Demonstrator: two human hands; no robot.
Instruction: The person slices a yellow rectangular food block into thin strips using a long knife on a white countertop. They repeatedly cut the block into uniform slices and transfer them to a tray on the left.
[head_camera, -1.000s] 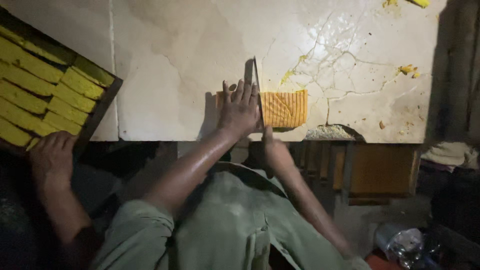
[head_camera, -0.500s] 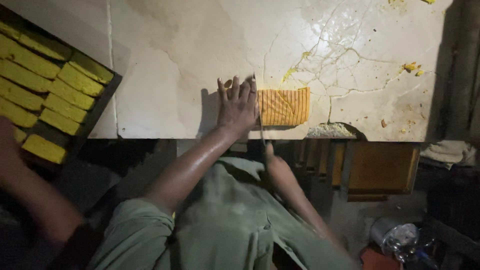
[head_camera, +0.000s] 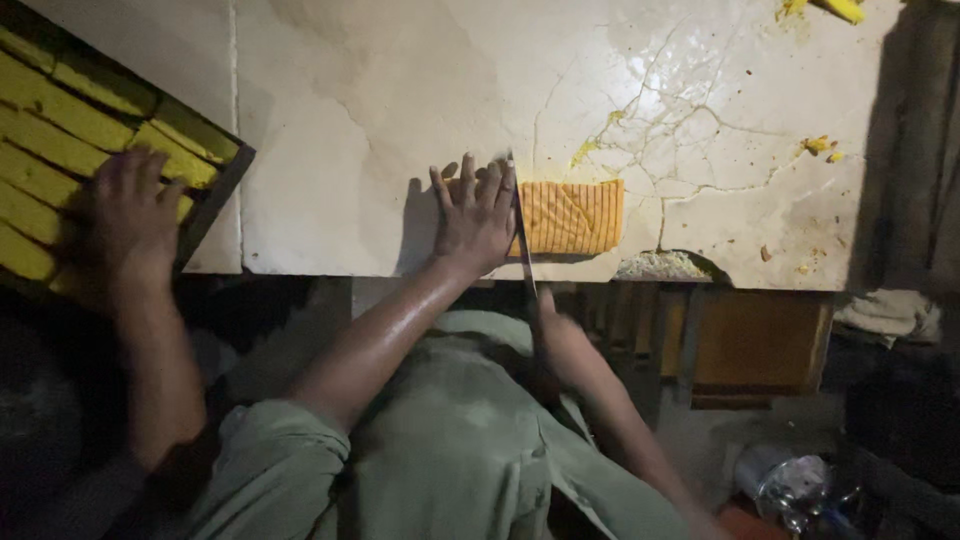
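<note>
Item: yellow ridged block (head_camera: 570, 217), flat on counter (head_camera: 330, 150) near front edge. L hand (head_camera: 478, 215) spread open, palm pressing block's left end, gripping nothing. R hand (head_camera: 553, 335) below counter edge, fingers wrapped on knife (head_camera: 522, 240), blade beside L fingertips. Risk: blade slips, nicks fingers; block shifts, uneven cut. Co-worker's hand (head_camera: 130, 215) at tray (head_camera: 215, 195) of yellow bars.

Only 1 view, from a head-worn camera looking steeply down over the wearer's own shirt at the lower centre. The pale stone counter (head_camera: 400, 130) fills the upper frame at arm's reach; dim floor clutter sits lower right.
</note>
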